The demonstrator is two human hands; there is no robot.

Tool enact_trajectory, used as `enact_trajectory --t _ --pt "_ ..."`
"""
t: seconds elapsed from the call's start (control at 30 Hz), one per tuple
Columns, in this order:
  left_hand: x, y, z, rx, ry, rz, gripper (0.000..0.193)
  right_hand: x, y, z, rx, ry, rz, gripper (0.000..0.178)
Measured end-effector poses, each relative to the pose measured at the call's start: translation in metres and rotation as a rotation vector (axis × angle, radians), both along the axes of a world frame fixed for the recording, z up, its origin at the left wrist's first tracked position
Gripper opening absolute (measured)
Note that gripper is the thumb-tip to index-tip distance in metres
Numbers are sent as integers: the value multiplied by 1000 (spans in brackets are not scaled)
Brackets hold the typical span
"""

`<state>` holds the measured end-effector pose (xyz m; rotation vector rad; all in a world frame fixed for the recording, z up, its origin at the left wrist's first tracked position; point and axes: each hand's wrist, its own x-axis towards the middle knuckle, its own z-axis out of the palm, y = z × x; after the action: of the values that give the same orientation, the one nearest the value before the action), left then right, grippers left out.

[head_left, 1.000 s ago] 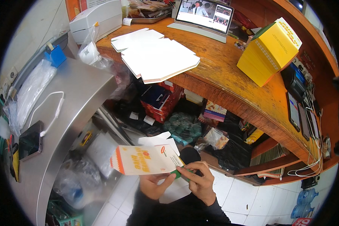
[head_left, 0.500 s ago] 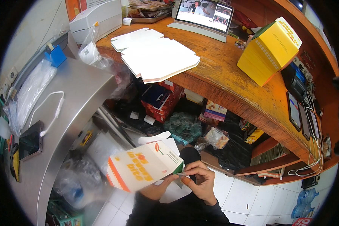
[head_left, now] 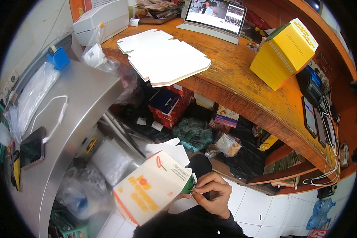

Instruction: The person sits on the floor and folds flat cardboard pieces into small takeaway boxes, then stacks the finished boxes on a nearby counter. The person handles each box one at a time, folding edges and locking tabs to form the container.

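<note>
While the right hand (head_left: pixel 211 194) pinches a green flap on the white-and-orange carton (head_left: pixel 152 191) low in the view, fingers closed on it, the left hand stays hidden beneath the carton, grip unclear. Beyond, flat white carton blanks (head_left: pixel 166 59) lie on the wooden counter (head_left: pixel 242 75) beside stacked yellow boxes (head_left: pixel 283 51).

A wooden desk (head_left: pixel 242 75) is carrying flat white cartons (head_left: pixel 166 59) at its near edge, a yellow box (head_left: pixel 283 53) to the right and a tablet (head_left: pixel 216 16) along the back. Phones (head_left: pixel 317 123) are lying at its right end.
</note>
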<state>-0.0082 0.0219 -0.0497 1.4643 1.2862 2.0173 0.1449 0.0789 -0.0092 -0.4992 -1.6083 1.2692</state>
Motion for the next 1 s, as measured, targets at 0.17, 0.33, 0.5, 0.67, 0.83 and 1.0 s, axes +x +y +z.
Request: enact_trajectory --t 0.17,0.33,0.5,0.67,0.83,1.0 --pt "3 -8 -2 -218 -117 47 75 7 4 9 161 -255 138 31" --pt "7 -18 -10 -417 -325 57 68 -3 -1 12 424 -518 145 60" --pt "11 -17 -9 -315 -547 15 47 -3 0 11 431 -602 171 69" --pt "1 -7 -3 -164 -1076 -172 37 9 11 7 352 -597 -86 64" --pt "-7 -16 24 -510 -1162 -1101 64 16 22 3 316 -476 -282 35" --pt "-5 -33 60 -552 -603 -1072 66 25 32 6 298 -445 -338 36"
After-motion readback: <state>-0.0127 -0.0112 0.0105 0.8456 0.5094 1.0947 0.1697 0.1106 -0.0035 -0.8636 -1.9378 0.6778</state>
